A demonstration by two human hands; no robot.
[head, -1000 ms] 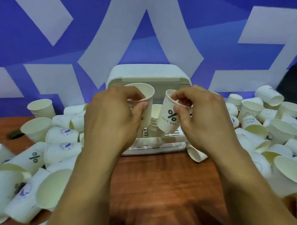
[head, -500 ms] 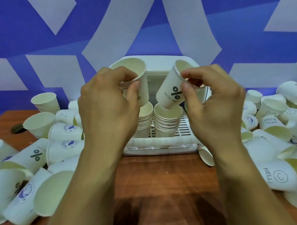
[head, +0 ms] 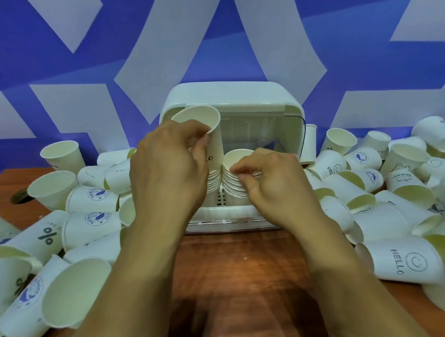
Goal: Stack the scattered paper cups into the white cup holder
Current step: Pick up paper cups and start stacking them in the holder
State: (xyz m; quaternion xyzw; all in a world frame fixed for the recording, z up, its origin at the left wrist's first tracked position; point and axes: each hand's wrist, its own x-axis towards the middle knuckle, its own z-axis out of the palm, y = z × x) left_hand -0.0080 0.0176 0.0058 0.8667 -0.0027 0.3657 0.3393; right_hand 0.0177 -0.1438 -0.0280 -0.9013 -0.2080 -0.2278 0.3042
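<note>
Paper cups, white and tapered, lie scattered in two heaps on the brown wooden table, too many to count, most on their sides with mouths turned every way; one heap spreads to the left and the other to the right of the white plastic cup holder, a rounded box with an open front and slatted floor that stands at the table's back edge against a blue wall with pale angular shapes. Inside the holder stand two nested stacks, side by side and nearly touching, mouths up and long axes upright: the left stack and the right stack. The left hand grips one white paper cup marked in black letters by its wall, upright, mouth up and tipped slightly toward the camera, raised above the left stack. The right hand has fingertips curled closed on the rims of the right stack; whether it pinches a single cup I cannot tell
</note>
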